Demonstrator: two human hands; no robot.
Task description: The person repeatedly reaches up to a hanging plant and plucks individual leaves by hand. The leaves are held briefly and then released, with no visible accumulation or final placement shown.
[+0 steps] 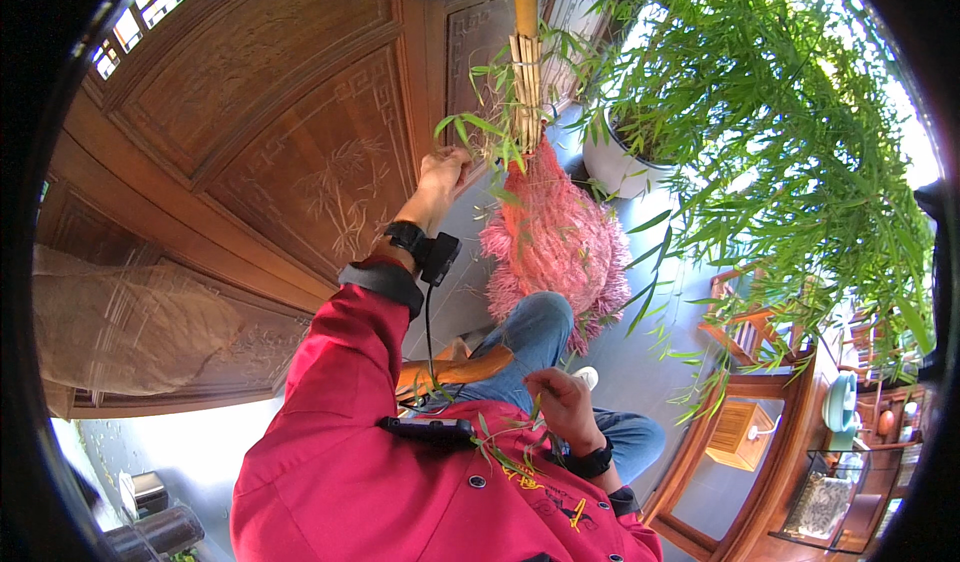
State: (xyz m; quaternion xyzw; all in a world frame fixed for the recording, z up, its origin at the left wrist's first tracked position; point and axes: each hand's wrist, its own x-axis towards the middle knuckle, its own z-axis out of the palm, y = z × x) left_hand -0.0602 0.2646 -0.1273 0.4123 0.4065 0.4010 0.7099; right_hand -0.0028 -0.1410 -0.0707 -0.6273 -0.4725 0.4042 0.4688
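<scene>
My left hand [446,169] reaches forward with curled fingers beside green bamboo leaves [466,128]; whether it pinches a stem is unclear. Just right of it, a bamboo-handled broom or mop [527,74] has split strips bound with wire. Its head [559,239] is wrapped in pink netting with a shaggy pink edge, above the grey floor near my knee. Close to my chest, my right hand [562,404] is closed with a thin leafy sprig [510,446] at its fingers, hanging over my red jacket [337,472].
Carved wooden panels [315,164] rise on the left, with translucent sheeting [127,322]. A white pot [622,164] and dense bamboo foliage [780,134] stand to the right. Further right are a wooden table [780,412] and a chair [735,322]. A cable [428,329] runs from my left-wrist device.
</scene>
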